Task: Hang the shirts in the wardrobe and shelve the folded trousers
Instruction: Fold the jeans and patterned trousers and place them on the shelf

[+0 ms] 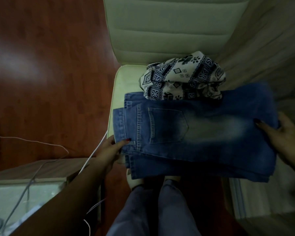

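Holding the folded blue denim jeans (194,133) by both short ends, you have your hands set well apart. The left hand (109,150) pinches the waistband corner with its thumb on top, and the right hand (283,133) grips the opposite fold the same way. The jeans lie flat between them, at the near edge of the cream padded seat (160,31); whether they rest on it or are already raised, I cannot tell. A bundled white cloth with a navy geometric print (182,77) touches their far edge, seemingly riding on it.

To carry the stack well, keep your fingers under the lowest layer and both ends level so the folds do not slide open. Tilt slightly toward yourself so the bundle does not roll off. Watch the white cable (92,155) near your left wrist as you turn.

No brand patch or writing can be read; a small tab beside your left thumb is too dim to make out.
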Action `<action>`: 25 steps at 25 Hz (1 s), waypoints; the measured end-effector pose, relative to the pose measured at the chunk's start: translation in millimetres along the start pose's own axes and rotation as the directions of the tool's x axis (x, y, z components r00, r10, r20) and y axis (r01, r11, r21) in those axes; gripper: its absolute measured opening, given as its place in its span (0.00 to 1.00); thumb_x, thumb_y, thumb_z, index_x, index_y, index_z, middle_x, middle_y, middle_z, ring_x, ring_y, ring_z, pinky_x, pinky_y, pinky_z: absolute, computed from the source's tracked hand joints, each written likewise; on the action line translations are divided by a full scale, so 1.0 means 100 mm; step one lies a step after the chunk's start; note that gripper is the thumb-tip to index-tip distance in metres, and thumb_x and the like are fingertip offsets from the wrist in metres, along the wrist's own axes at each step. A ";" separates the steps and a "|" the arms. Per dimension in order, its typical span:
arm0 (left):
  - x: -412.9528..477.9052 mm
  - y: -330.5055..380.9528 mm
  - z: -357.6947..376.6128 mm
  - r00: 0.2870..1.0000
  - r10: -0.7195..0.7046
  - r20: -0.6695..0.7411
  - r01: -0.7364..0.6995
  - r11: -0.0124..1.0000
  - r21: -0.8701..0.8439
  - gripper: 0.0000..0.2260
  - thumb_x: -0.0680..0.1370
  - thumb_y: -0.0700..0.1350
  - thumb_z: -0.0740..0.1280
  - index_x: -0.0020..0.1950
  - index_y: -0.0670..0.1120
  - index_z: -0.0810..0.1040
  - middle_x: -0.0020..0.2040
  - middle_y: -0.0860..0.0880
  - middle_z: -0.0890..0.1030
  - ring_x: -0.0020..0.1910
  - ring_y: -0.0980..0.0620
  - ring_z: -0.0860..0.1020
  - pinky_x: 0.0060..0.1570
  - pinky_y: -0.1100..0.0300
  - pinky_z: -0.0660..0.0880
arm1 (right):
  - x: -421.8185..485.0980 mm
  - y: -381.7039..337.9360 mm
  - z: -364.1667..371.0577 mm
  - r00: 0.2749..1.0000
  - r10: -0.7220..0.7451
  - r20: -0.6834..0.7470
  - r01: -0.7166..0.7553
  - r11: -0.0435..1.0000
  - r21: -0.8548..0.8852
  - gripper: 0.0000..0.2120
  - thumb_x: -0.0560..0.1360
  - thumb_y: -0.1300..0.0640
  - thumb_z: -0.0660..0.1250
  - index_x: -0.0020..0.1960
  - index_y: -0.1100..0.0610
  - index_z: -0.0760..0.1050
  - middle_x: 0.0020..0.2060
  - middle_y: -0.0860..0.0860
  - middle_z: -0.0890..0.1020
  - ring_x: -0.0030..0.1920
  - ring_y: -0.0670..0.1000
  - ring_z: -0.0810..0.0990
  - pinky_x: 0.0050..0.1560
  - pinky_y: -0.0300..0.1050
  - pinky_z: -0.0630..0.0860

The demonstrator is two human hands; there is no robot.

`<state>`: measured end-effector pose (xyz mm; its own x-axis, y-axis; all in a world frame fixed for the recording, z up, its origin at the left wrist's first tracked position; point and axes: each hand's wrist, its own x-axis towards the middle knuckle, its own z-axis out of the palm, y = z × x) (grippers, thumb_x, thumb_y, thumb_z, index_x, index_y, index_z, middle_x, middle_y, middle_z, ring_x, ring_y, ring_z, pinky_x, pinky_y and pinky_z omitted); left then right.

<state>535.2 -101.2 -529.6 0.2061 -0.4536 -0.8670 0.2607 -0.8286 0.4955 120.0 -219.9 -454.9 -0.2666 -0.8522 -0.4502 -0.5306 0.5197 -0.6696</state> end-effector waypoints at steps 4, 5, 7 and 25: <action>0.05 0.12 0.06 0.997 0.068 -0.045 -0.066 0.997 0.044 0.15 0.75 0.40 0.69 0.60 0.44 0.72 0.52 0.46 0.81 0.41 0.54 0.81 0.31 0.65 0.78 | -0.26 -0.41 0.24 0.990 -0.080 0.117 0.065 0.990 0.128 0.10 0.73 0.58 0.68 0.53 0.54 0.73 0.44 0.50 0.79 0.51 0.55 0.80 0.45 0.47 0.77; 0.05 0.13 0.07 0.992 0.105 -0.072 -0.100 0.993 0.061 0.18 0.75 0.39 0.69 0.62 0.44 0.69 0.56 0.46 0.78 0.44 0.53 0.80 0.34 0.63 0.79 | -0.40 -0.59 0.39 0.984 -0.103 0.145 0.076 0.980 0.184 0.11 0.74 0.62 0.67 0.54 0.55 0.71 0.44 0.49 0.78 0.49 0.51 0.80 0.43 0.42 0.78; 0.05 0.13 0.09 0.969 0.222 -0.107 -0.210 0.971 0.111 0.25 0.75 0.39 0.69 0.67 0.45 0.61 0.59 0.47 0.73 0.51 0.51 0.77 0.46 0.55 0.78 | -0.67 -0.87 0.78 0.961 -0.163 0.223 0.110 0.966 0.235 0.15 0.71 0.65 0.69 0.50 0.49 0.69 0.43 0.46 0.78 0.42 0.46 0.80 0.38 0.37 0.79; 0.20 0.14 0.13 0.941 0.333 0.057 -0.328 0.859 0.393 0.17 0.70 0.54 0.73 0.41 0.38 0.80 0.44 0.38 0.82 0.43 0.44 0.81 0.44 0.50 0.78 | -0.66 -0.77 2.31 0.666 -0.411 0.623 0.534 0.845 -0.014 0.19 0.76 0.70 0.57 0.65 0.64 0.72 0.59 0.60 0.76 0.59 0.56 0.75 0.64 0.47 0.71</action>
<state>530.2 -126.1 -540.8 0.2266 -0.7217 -0.6541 -0.2145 -0.6920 0.6893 364.3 -190.1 -510.3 0.5416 -0.7432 -0.3928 -0.6019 -0.0166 -0.7984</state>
